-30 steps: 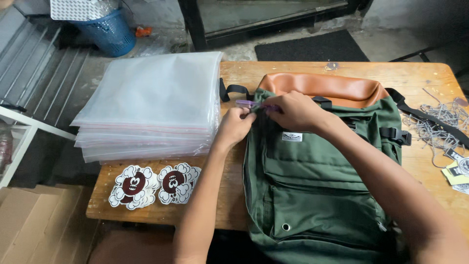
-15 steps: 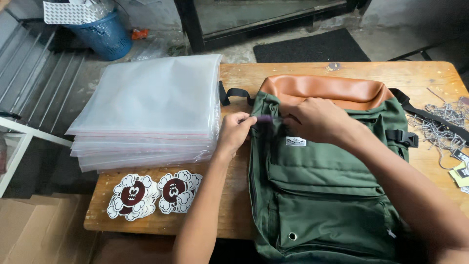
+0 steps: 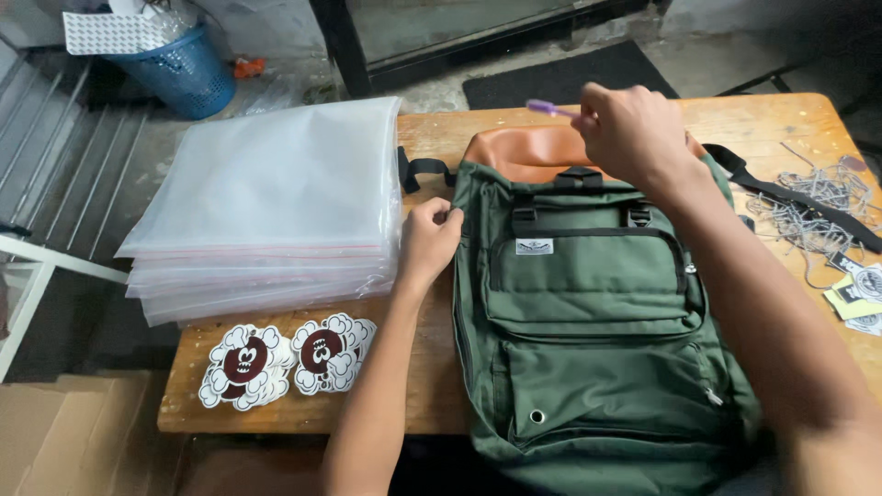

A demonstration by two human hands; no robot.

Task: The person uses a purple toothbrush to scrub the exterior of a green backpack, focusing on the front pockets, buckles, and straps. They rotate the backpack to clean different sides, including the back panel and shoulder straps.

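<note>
A person's left hand (image 3: pixel 430 241) is pinching the green backpack's (image 3: pixel 588 303) side edge, steadying it well, while the right hand (image 3: pixel 634 133) is gripping a purple tool (image 3: pixel 549 108) above

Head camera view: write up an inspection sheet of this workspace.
Surface: wooden table, worn.
Job's things: green backpack lying flat, tan top; purple tool.
Clutter: stack of clear plastic bags; cloud-shaped stickers; tags with strings.
Hands: left hand on the backpack's side edge; right hand raised, pinching the purple tool.
Cables: nothing seen.
Surroundings: blue basket; dark floor mat; cardboard box.
</note>
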